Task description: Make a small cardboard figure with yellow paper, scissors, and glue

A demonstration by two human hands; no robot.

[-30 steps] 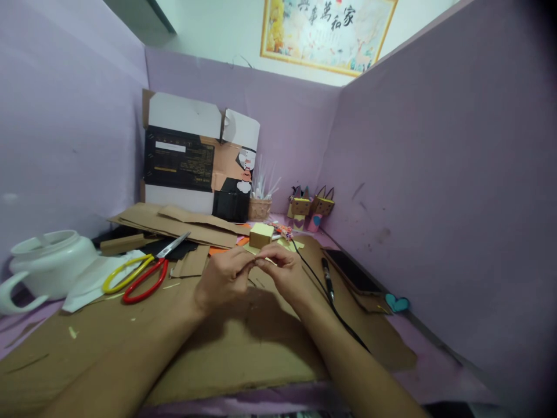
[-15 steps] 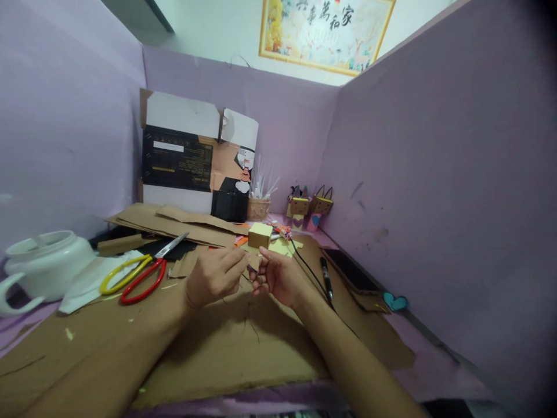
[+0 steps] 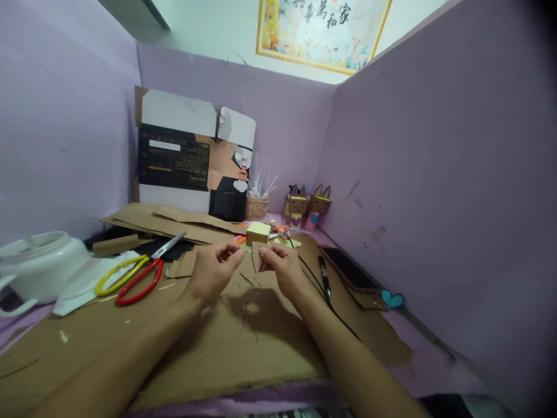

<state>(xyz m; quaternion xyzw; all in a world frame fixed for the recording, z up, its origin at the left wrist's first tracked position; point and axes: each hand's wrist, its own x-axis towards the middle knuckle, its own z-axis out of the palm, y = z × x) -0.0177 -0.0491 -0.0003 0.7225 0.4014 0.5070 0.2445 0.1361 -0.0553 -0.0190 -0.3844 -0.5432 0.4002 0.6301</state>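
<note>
Where the right hand works: thumb and fingertips clamp a small dark-edged piece at the person's twelve o'clock, apparently by one side, leaving its edge exposed.
Left hand: loosely curled, nine o'clock of it; fingertip contact, I can't tell.
Scissors: ten o'clock, handles nearest, presumably for reach.
</note>
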